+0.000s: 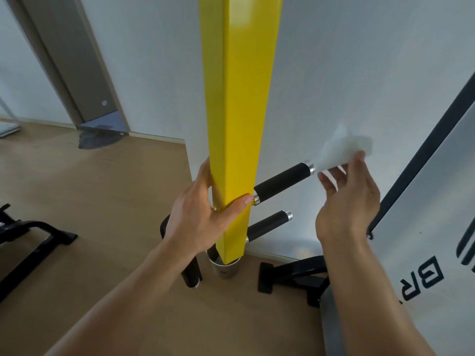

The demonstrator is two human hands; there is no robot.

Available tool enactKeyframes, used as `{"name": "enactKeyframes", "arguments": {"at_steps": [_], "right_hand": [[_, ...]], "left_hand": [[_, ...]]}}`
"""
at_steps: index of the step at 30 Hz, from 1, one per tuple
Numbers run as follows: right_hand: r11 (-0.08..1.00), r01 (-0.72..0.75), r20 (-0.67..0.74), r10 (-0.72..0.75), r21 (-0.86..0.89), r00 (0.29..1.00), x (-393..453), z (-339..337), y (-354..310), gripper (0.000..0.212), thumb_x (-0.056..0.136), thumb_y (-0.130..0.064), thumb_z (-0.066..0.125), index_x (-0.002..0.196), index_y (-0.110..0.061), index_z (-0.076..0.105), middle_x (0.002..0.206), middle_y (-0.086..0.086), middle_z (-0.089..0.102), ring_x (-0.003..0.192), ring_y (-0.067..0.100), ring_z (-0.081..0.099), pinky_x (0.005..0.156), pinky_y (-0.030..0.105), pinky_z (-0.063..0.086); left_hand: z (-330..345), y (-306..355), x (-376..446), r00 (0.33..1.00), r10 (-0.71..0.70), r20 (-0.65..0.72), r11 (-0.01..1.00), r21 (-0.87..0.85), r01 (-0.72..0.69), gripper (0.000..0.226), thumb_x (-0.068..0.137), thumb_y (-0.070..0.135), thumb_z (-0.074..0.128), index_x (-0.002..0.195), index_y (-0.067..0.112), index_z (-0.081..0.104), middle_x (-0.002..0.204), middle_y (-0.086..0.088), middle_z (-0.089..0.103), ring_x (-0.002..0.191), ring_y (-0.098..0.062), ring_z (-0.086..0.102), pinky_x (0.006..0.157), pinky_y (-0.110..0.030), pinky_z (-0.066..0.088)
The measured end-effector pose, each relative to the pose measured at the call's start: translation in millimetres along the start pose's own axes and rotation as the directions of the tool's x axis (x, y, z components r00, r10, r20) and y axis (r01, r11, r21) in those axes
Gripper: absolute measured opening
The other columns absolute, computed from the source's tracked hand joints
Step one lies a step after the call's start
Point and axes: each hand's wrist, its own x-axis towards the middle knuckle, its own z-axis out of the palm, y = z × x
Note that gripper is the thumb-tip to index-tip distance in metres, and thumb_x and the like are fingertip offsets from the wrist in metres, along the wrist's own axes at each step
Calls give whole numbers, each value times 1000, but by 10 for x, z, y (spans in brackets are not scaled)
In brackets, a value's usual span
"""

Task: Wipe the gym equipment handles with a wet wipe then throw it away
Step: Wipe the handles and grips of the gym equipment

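The right hand [347, 201] pinches a white wipe [341, 150] between thumb and fingertips, the grip closed on one edge so that the rest of the blurred sheet fans upward against the pale wall [359, 60]. The wipe hangs just beyond the metal-capped tip of the upper handle [282, 182], a black foam-covered bar jutting to the right from a yellow post [236, 124]; it appears close to the cap but whether it touches cannot be told. The left hand [203, 214] wraps the post at the height of that handle, thumb across the front face and fingers round the far edge, seemingly to steady the post while the other hand wipes. A second, lower handle [268, 224] sticks out below the first. More black handles [190, 276] show low on the post's left side. The post stands in a metal socket [226, 271] on the wooden floor [102, 201], with black frame feet [290, 278] beside it.
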Motion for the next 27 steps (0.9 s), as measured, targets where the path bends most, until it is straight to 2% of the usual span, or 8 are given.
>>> {"name": "enactKeyframes", "arguments": {"at_steps": [2, 4, 6, 8, 13, 16, 21, 27], "right_hand": [[920, 289, 197, -241, -264, 950, -49, -20, 56, 27, 107, -30, 49, 99, -25, 74, 93, -10, 73, 91, 8, 67, 86, 21, 55], [620, 598, 485, -367, -508, 793, -2, -140, 159, 27, 107, -28, 47, 105, -20, 72, 99, -8, 71, 95, 9, 64, 87, 18, 48], [246, 846, 778, -335, -473, 532, 69, -258, 276, 26, 104, -22, 50, 108, -10, 73, 106, -1, 72, 101, 15, 64, 90, 27, 47], [80, 943, 915, -232, -322, 332, 95, -326, 354, 29, 102, -21, 50, 112, -7, 74, 113, 2, 74, 111, 19, 65, 99, 37, 47], [46, 973, 960, -160, -226, 231, 101, -355, 262, 42, 104, -25, 36, 115, -18, 76, 122, -3, 72, 124, 19, 61, 112, 46, 37], [-116, 969, 969, -140, -219, 202, 225, -293, 266, 35, 104, -28, 44, 116, -19, 76, 122, -4, 73, 121, 16, 64, 114, 45, 36], [-246, 885, 910, -237, -395, 341, 484, -291, 301, 30, 103, -28, 52, 116, -13, 75, 119, 1, 74, 122, 22, 62, 116, 45, 35], [-59, 998, 972, -235, -36, 21, 245, -272, 646, 38, 110, -24, 42, 120, -2, 71, 123, 11, 70, 118, 31, 63, 115, 45, 38]], "left_hand": [[-4, -15, 2, 1000, 0, 4, 1000, -11, 0, 91, 76, 85, 51, 144, 25, 39, 121, 24, 59, 105, 8, 62, 78, -1, 48], [-14, -14, 5, 1000, -2, 3, 1000, -14, 2, 91, 75, 86, 51, 143, 26, 40, 121, 26, 59, 105, 6, 63, 78, -2, 49], [-20, -3, 7, 1000, 3, -7, 1000, -15, -3, 92, 75, 85, 52, 143, 24, 41, 118, 32, 56, 104, 8, 62, 77, -3, 49], [-18, 9, 4, 1000, 8, -21, 1000, -6, -8, 92, 76, 84, 53, 143, 23, 41, 116, 37, 54, 101, 13, 61, 76, -2, 49], [10, 8, -15, 999, 20, -46, 1000, 4, -20, 85, 78, 74, 60, 143, 20, 43, 113, 39, 55, 102, 14, 60, 77, -4, 49], [17, -3, -26, 998, 30, -52, 999, 18, -29, 85, 78, 72, 60, 142, 19, 43, 115, 28, 61, 102, 2, 66, 77, -6, 51], [31, -26, -36, 998, 42, -45, 999, 35, -40, 95, 76, 86, 51, 141, 17, 44, 120, 15, 65, 100, -8, 70, 75, -7, 53], [37, -27, -83, 987, 62, -147, 993, 108, -46, 99, 75, 85, 53, 142, 12, 44, 124, 2, 69, 105, -15, 70, 82, -31, 61]]}}
